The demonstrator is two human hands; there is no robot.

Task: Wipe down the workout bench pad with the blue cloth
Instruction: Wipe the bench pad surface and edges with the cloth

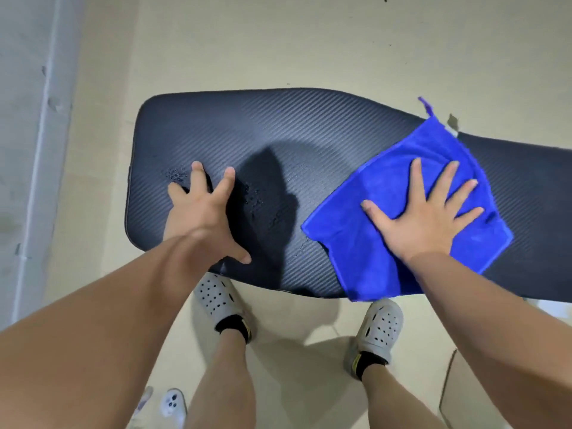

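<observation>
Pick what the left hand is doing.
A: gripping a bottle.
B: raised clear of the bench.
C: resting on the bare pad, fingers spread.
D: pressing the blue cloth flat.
C: the left hand rests spread on the bare bench pad; the right hand presses the blue cloth.

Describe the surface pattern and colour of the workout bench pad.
The bench pad is black with fine diagonal ribbing, like carbon-fibre weave; the head view shows it best.
</observation>
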